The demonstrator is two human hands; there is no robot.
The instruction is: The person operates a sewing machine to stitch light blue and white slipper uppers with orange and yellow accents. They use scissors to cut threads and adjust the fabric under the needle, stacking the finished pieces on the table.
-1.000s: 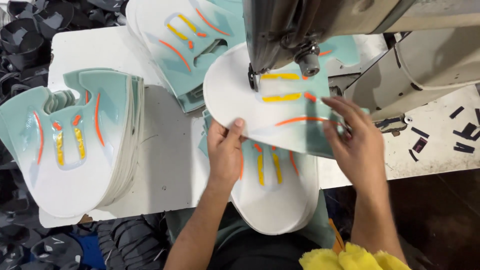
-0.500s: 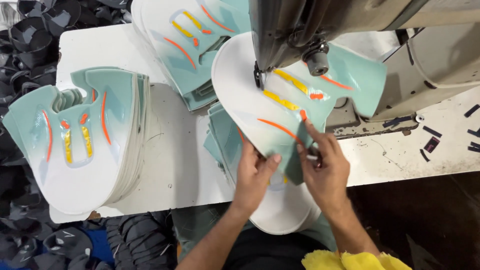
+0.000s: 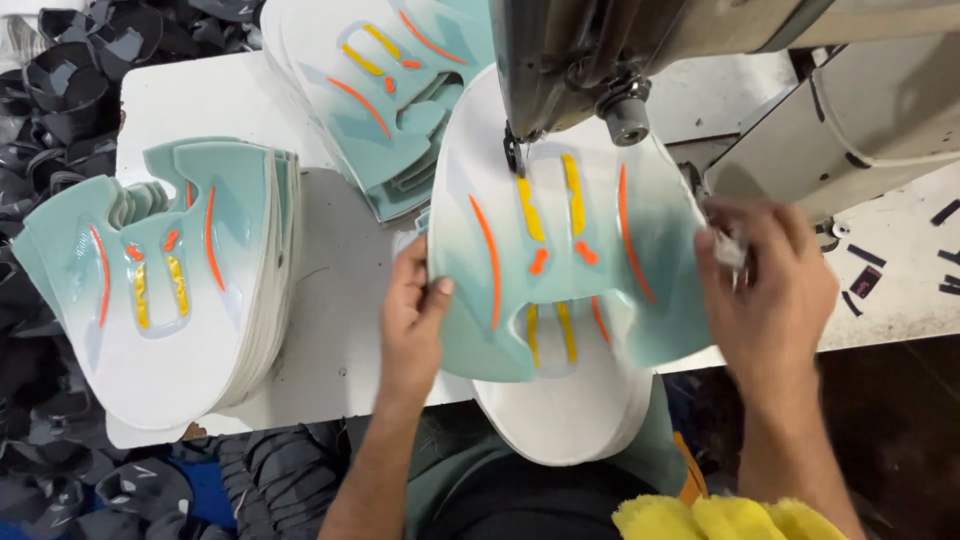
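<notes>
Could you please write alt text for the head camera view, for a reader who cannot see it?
A person's left hand and right hand hold a white and mint shoe panel with orange and yellow stripes under a sewing machine. Stacks of matching panels lie on the white table.

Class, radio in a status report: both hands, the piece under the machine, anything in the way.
Left hand pinching shoe upper piece, left edge. Right hand at its right edge, blurred. Piece flat under sewing machine head. Nothing blocking.

No packages, labels, signs or screens show anywhere in the head view; nothing on the table, the machine or the floor counts as one
</notes>
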